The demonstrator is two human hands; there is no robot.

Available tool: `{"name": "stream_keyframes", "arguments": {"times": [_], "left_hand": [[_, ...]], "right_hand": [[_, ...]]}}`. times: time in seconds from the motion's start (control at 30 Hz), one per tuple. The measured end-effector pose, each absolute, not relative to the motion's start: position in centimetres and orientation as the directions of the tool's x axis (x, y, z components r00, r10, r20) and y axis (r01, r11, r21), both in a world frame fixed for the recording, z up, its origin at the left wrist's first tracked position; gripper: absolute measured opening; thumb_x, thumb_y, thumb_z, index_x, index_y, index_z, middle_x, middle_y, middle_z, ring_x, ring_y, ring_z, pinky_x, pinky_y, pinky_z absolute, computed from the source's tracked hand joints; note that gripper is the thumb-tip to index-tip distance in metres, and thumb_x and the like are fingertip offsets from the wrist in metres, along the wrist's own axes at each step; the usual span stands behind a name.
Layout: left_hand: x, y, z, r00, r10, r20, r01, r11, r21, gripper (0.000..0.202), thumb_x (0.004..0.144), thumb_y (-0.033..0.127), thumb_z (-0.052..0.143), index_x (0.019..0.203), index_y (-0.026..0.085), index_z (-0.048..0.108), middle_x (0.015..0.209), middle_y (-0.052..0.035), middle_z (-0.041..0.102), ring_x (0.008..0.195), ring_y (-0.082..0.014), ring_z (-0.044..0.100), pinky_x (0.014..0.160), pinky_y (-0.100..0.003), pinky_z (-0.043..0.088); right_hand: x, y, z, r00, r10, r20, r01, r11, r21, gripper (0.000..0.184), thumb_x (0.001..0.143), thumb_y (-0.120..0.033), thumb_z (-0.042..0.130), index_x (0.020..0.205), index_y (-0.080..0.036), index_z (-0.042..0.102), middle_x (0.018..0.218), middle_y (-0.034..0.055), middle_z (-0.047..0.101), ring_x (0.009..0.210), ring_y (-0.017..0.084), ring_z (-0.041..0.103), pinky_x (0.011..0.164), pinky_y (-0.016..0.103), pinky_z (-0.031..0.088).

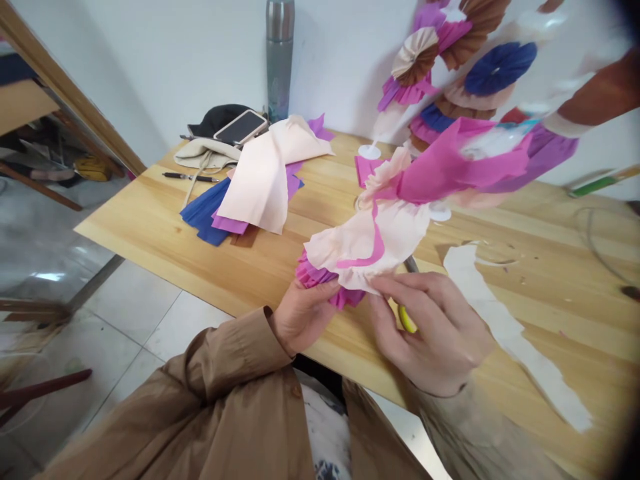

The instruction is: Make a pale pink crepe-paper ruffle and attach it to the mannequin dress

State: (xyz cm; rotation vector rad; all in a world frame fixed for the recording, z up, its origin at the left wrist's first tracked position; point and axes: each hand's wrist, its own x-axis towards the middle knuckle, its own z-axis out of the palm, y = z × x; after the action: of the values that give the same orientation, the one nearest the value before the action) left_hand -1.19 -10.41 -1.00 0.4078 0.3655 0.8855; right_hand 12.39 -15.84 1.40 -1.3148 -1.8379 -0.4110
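My left hand (310, 313) is closed at the table's front edge, its thumb on top of a gathered magenta crepe paper ruffle (320, 273). Just above lies a wavy cream crepe paper strip (400, 230) with a thin pink paper strip (376, 243) across it. Between thumb and forefinger, my right hand (435, 327) pinches the lower edge of the cream strip beside the ruffle. A yellow curved object (407, 320) shows partly behind the right hand's fingers; its kind I cannot make out. Larger pink crepe paper (450, 163) stands behind.
Folded cream crepe paper (260, 177) and blue paper (205, 210) lie left, near a pen (190, 177), phone (241, 127) and bottle (280, 60). Paper rosettes (500, 69) stand at the back right. A white strip (510, 333) lies right on the wooden table (145, 220).
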Motion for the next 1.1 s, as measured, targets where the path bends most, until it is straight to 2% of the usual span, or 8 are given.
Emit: {"name": "stream_keyframes", "arguments": {"times": [0.13,0.27,0.37,0.53,0.7,0.87,0.97,1.1], "left_hand": [[-1.1,-10.4,-0.9,0.573,0.802,-0.171,-0.665,0.576,0.475,0.051,0.069,0.017,0.077,0.118,0.024,0.065,0.128,-0.0028,0.065,0.138,-0.0256,0.047,0.118,-0.04,0.034],[-1.1,-10.4,-0.7,0.562,0.804,-0.192,-0.653,0.574,0.493,0.038,0.069,0.016,0.075,0.106,0.021,0.069,0.115,-0.0032,0.071,0.135,-0.0271,0.049,0.118,-0.042,0.032],[-1.1,-10.4,-0.6,0.561,0.802,-0.205,-0.625,0.572,0.531,0.024,0.071,0.019,0.072,0.095,0.017,0.071,0.105,-0.0072,0.072,0.131,-0.03,0.051,0.116,-0.044,0.033],[-1.1,-10.3,-0.7,0.547,0.81,-0.212,-0.647,0.569,0.507,0.034,0.071,0.015,0.073,0.104,0.017,0.068,0.113,-0.0071,0.07,0.125,-0.0255,0.056,0.115,-0.042,0.034],[-1.1,-10.3,-0.9,0.54,0.83,-0.142,-0.654,0.52,0.549,0.031,0.072,0.019,0.074,0.102,0.018,0.069,0.112,-0.0057,0.07,0.122,-0.0245,0.058,0.114,-0.042,0.035],[-1.1,-10.5,-1.1,0.579,0.814,0.046,-0.647,0.423,0.635,0.032,0.075,0.021,0.072,0.106,0.016,0.07,0.115,-0.0091,0.07,0.129,-0.0269,0.053,0.117,-0.044,0.032],[-0.8,-10.6,-1.3,0.539,0.842,0.016,-0.655,0.407,0.636,0.045,0.073,0.015,0.073,0.117,0.022,0.065,0.128,-0.0059,0.065,0.134,-0.0256,0.049,0.114,-0.041,0.037],[-0.5,-10.6,-1.7,0.504,0.859,-0.084,-0.611,0.424,0.668,0.047,0.07,0.02,0.077,0.115,0.019,0.065,0.123,-0.0087,0.067,0.118,-0.0274,0.061,0.09,-0.035,0.051]], "right_hand": [[12.2,-15.9,1.6,0.052,0.67,0.741,0.844,0.367,-0.392,0.037,0.077,-0.002,0.068,0.104,-0.027,0.067,0.09,0.0061,0.066,0.074,0.019,0.063,0.061,0.035,0.052],[12.0,-15.6,2.0,0.17,0.712,0.681,0.76,0.345,-0.55,0.026,0.079,-0.005,0.067,0.095,-0.026,0.068,0.082,0.003,0.065,0.064,0.016,0.057,0.054,0.033,0.046],[11.9,-15.3,2.3,0.233,0.744,0.626,0.704,0.315,-0.637,0.018,0.083,-0.009,0.065,0.087,-0.026,0.067,0.073,0.0013,0.062,0.063,0.017,0.053,0.055,0.034,0.042],[12.0,-15.2,2.5,0.285,0.762,0.582,0.654,0.289,-0.699,0.012,0.084,-0.014,0.066,0.083,-0.026,0.068,0.067,0.0006,0.06,0.064,0.018,0.054,0.057,0.035,0.041],[12.1,-15.0,2.3,0.283,0.73,0.622,0.659,0.323,-0.679,0.012,0.083,-0.013,0.067,0.084,-0.024,0.07,0.069,0.0003,0.063,0.062,0.016,0.053,0.056,0.033,0.039],[12.1,-14.8,2.0,0.184,0.694,0.696,0.706,0.399,-0.585,0.018,0.081,-0.008,0.067,0.09,-0.024,0.069,0.078,0.0015,0.067,0.067,0.016,0.058,0.056,0.032,0.043],[12.2,-14.9,1.8,0.083,0.672,0.736,0.8,0.395,-0.451,0.029,0.079,-0.009,0.071,0.104,-0.023,0.067,0.08,0.0021,0.065,0.063,0.014,0.055,0.054,0.03,0.045],[12.4,-14.8,1.3,-0.033,0.642,0.766,0.898,0.356,-0.26,0.04,0.074,-0.012,0.075,0.112,-0.019,0.064,0.085,0.0057,0.065,0.069,0.016,0.06,0.056,0.03,0.051]]}}
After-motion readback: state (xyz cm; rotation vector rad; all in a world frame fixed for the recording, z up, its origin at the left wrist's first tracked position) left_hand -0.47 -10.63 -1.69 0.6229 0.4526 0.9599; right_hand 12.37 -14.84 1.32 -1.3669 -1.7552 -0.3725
